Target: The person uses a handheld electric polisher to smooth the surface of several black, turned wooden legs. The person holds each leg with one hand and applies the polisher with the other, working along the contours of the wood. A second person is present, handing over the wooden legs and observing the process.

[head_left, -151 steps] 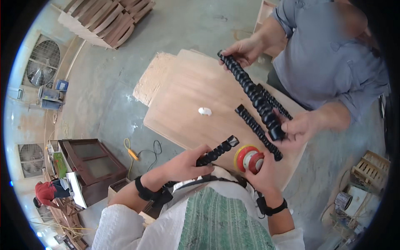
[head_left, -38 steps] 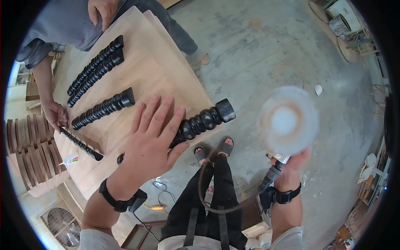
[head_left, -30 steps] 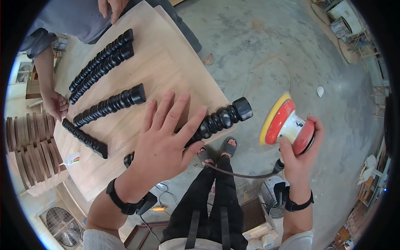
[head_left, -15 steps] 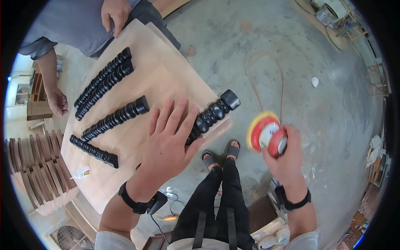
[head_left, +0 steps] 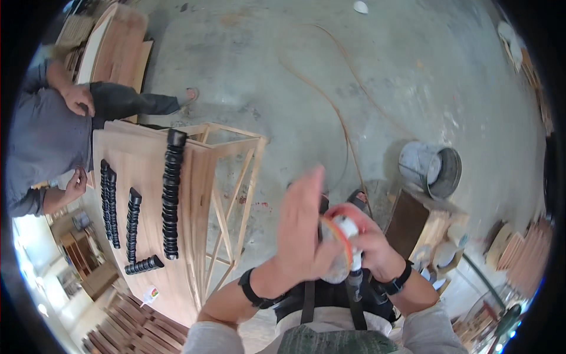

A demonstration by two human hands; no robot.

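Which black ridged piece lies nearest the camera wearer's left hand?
The long piece by the right edge of the board; the other four pieces lie farther left.

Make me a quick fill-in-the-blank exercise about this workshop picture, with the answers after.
The body of the sander is gripped by the person's ____ hand.
On the stacked wooden boards lie ____ black ribbed rods.
The co-worker stands toward the picture's ____ edge.

Missing words: right; five; left.
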